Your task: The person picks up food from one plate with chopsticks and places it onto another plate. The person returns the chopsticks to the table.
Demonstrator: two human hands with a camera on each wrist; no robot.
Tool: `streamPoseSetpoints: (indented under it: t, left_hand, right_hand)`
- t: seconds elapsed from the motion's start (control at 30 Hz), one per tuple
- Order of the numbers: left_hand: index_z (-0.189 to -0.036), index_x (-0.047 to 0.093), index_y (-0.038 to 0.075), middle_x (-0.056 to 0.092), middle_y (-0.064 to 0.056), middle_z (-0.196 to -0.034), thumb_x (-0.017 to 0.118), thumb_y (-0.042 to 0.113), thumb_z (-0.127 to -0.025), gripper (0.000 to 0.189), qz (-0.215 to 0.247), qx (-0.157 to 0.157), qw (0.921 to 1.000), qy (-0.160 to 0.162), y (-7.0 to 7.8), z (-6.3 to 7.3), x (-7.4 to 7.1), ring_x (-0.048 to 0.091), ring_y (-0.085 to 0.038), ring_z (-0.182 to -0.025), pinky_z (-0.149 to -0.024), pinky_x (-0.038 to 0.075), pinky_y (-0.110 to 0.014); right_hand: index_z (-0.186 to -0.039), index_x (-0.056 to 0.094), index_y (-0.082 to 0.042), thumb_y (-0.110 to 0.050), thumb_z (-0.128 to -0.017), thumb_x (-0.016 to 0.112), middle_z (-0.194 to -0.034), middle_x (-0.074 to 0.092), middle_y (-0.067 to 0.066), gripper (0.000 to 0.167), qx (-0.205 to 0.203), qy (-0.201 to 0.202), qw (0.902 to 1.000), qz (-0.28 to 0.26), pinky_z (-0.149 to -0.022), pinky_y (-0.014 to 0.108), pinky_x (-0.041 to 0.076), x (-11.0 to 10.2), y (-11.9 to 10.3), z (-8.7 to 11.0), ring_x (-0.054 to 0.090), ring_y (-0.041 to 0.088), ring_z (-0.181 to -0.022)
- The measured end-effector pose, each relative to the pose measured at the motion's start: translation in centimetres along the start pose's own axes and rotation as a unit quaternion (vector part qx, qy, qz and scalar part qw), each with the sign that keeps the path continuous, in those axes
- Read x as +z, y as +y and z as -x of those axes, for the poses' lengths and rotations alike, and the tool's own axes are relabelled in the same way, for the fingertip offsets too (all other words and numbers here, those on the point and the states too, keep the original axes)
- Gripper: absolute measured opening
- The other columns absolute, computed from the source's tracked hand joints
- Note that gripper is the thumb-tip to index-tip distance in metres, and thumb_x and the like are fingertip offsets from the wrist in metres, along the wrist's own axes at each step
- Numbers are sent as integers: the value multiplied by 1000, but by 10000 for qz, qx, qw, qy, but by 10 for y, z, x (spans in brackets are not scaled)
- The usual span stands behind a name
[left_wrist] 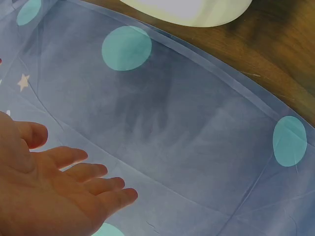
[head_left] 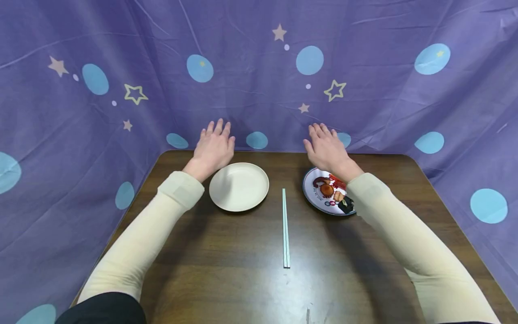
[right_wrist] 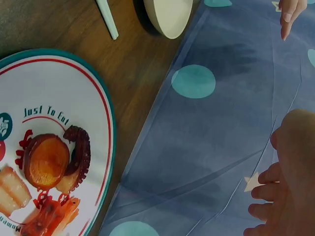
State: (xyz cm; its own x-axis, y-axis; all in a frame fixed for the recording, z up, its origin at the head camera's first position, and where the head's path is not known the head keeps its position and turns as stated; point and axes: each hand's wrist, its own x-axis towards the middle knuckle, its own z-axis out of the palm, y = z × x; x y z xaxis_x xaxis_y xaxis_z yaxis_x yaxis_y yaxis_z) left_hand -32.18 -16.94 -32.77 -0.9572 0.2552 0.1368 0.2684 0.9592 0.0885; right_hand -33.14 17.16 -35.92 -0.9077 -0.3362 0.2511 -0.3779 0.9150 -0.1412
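Both hands are raised past the table's far edge and hold nothing. My left hand (head_left: 213, 146) is palm down with its fingers spread, just beyond a plain cream plate (head_left: 238, 186). On the other side my right hand (head_left: 327, 146) extends its fingers above a white plate (right_wrist: 101, 162) with a blue-green rim and printed lettering. Octopus tentacle (right_wrist: 81, 155), a round brown-orange piece (right_wrist: 47, 160), a pale piece (right_wrist: 12, 189) and red-orange food (right_wrist: 49, 216) lie on it; a dark piece (head_left: 346, 204) is near the sleeve. Between the plates lies a pair of pale green chopsticks (head_left: 286, 234).
The brown wooden table (head_left: 226, 283) has a glossy surface with light reflections. A purple curtain (head_left: 259, 81) with stars and blue dots hangs behind and along both sides. The right sleeve (head_left: 388, 211) covers part of the printed plate.
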Motion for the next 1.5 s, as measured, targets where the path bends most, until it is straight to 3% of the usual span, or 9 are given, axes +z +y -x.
streamPoseSetpoints:
  t: [1.5]
  left_hand:
    - [-163, 30, -5, 21, -31, -168, 33, 30, -113, 62, -5, -125, 9999, 110, -30, 24, 18, 17, -52, -154, -128, 17, -66]
  right_hand:
    - [-162, 35, 2, -37, -113, 35, -167, 33, 22, 63, -515, -273, 9981, -218, -130, 61, 19, 30, -57, 14, 23, 39, -157]
